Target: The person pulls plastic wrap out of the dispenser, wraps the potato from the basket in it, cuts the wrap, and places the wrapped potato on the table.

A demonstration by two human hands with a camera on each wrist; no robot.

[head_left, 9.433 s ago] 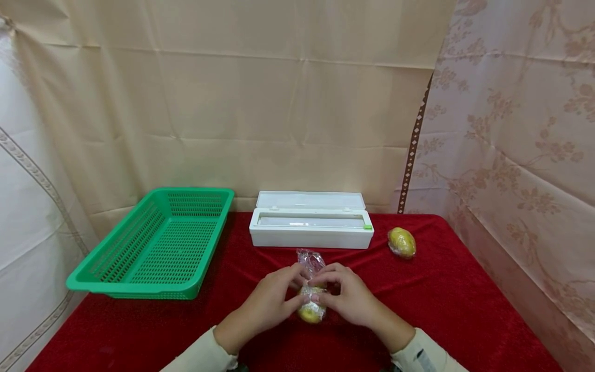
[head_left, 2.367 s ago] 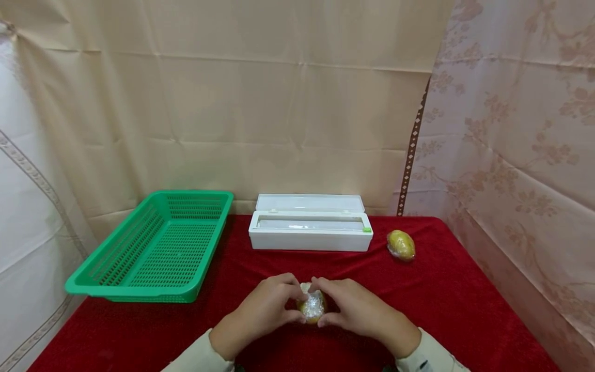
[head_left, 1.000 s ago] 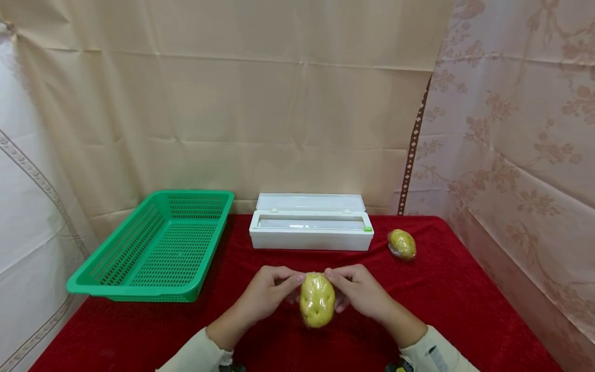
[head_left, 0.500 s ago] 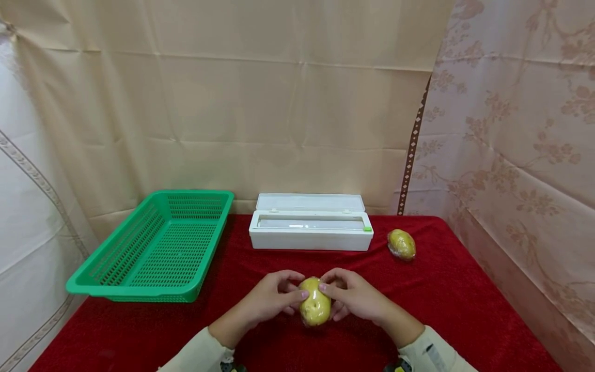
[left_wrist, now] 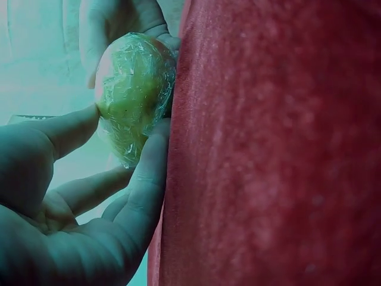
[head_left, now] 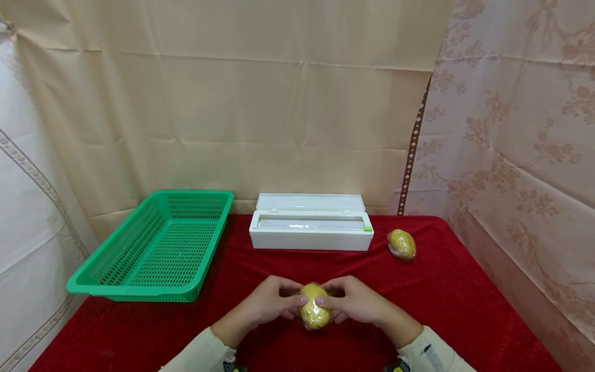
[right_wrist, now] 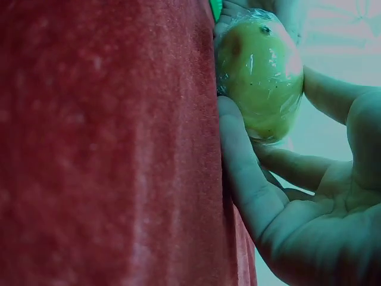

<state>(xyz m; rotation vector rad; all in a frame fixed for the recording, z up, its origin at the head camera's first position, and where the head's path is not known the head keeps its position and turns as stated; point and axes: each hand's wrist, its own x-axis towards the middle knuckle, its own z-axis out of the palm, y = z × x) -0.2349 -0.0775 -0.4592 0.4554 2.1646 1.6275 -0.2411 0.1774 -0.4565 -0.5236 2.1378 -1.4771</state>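
Observation:
Between my two hands is a yellow potato (head_left: 314, 311) wrapped in shiny cling film, just above or on the red cloth. My left hand (head_left: 271, 302) holds its left side, thumb on top and fingers beneath. On the other side my right hand (head_left: 358, 302) grips it the same way. In the left wrist view, wrinkled film covers the potato (left_wrist: 136, 89), pinched between thumb and fingers. The right wrist view shows smoother film over the potato (right_wrist: 262, 74) and a dark spot near one end. A second wrapped potato (head_left: 402, 245) lies at the right back.
A white cling film dispenser (head_left: 311, 239) with its clear lid raised and a green slider stands at the back middle. On the left sits a green slotted basket (head_left: 139, 291). Red velvet cloth (head_left: 446, 299) covers the table, with curtains behind and beside it.
Earlier, loose film stuck out beyond the potato; now it lies close around it. The potato has been turned over, smooth side up, and lowered slightly toward me. Both thumbs now rest on top.

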